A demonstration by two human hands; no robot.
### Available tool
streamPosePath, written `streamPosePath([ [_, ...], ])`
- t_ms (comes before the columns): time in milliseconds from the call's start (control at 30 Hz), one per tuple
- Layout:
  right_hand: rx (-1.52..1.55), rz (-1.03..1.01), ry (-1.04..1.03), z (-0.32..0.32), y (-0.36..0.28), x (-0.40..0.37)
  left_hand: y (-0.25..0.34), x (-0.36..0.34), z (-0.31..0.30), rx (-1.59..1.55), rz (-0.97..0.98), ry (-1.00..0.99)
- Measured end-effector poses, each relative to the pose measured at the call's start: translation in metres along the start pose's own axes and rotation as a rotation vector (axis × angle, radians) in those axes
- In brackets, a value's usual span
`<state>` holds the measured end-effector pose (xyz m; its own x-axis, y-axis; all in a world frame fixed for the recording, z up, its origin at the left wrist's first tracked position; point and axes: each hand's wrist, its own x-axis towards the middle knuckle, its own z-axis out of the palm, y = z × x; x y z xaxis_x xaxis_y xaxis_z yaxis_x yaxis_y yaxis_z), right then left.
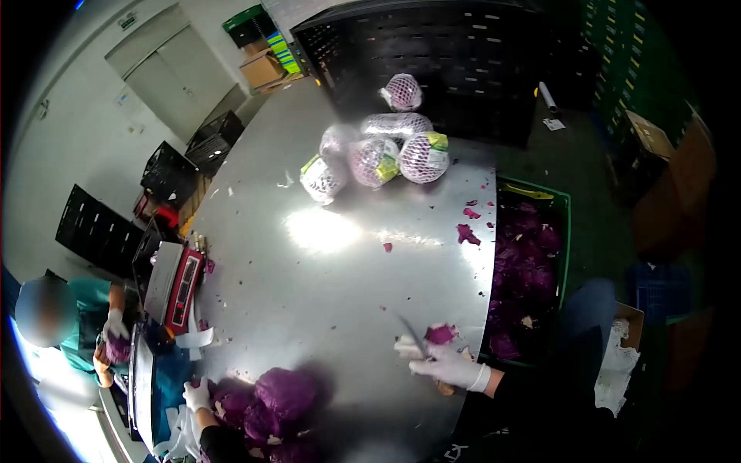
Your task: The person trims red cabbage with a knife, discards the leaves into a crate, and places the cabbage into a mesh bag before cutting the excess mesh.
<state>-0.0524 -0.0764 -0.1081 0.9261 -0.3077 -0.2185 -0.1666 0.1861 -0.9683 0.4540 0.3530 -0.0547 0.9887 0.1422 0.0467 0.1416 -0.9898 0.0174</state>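
Note:
My right hand (451, 369), in a white glove, is closed around a knife (414, 334) whose blade points up and to the left over the metal table. Beside it lie a purple leaf scrap (441, 334) and some pale trimmings. At the lower left, my gloved left hand (197, 395) is at the edge of a pile of red cabbages (285, 393); its fingers are partly spread and touch or nearly touch a cabbage. Several wrapped cabbages in white nets (424, 157) sit together at the far part of the table.
A green-rimmed crate (569, 239) of purple leaves stands right of the metal table (340, 285). A red scale (184, 289) sits on the left edge. Across from it, a co-worker in green (86, 320) holds a cabbage. Black crates (432, 62) are stacked behind.

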Motion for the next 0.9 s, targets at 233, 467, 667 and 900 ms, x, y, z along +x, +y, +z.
streamPosePath([
  [233,0.167,-0.055,0.816,-0.085,-0.036,-0.01,0.182,-0.036,-0.073,0.001,0.51,-0.003],
  [467,0.299,-0.003,0.528,-0.066,-0.011,-0.008,0.534,-0.262,-0.1,-0.786,1.343,-0.193],
  [667,0.238,-0.183,0.528,-0.07,0.008,-0.004,0.695,-0.331,-0.057,-0.522,1.438,0.024],
  [900,0.437,-0.103,0.474,-0.073,0.009,-0.004,0.674,-0.34,-0.046,-0.674,1.429,-0.031],
])
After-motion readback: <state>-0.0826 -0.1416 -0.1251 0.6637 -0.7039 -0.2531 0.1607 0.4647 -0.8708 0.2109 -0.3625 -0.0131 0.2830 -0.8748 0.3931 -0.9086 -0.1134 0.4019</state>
